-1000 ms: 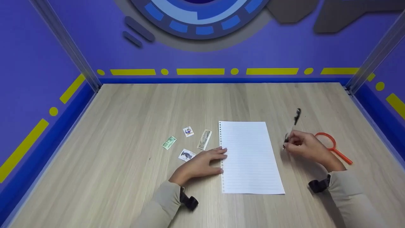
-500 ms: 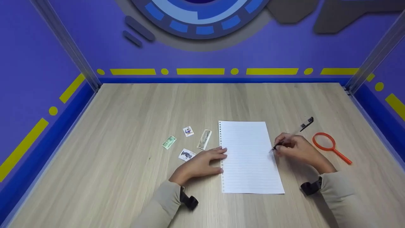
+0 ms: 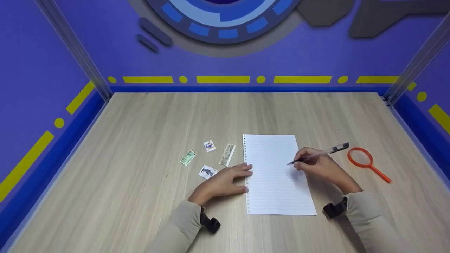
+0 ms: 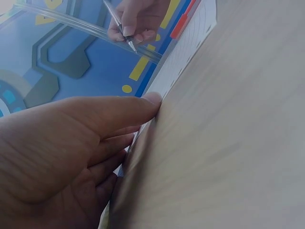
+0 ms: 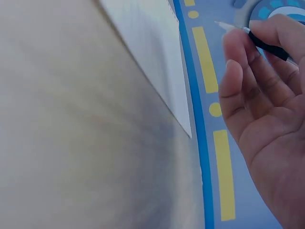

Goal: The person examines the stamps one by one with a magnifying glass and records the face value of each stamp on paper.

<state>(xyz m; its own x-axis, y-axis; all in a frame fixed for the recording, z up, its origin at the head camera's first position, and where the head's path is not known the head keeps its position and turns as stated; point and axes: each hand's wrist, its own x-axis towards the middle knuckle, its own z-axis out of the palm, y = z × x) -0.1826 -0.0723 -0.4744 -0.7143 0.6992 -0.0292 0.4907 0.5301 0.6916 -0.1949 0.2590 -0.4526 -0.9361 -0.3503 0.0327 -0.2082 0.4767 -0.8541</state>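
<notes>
Gripping the pen (image 3: 318,153), right hand (image 3: 321,167) hovers its tip over the paper (image 3: 277,175). Left hand (image 3: 225,181) lies flat, fingers straight, on the sheet's punched edge btwn both hands. If that press eases, paper may skid & smear.

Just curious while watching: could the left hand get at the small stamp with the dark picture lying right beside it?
Probably yes. The left hand rests flat at the lined paper's edge, holding nothing, and the stamp lies just beside its fingers with bare table between.
</notes>
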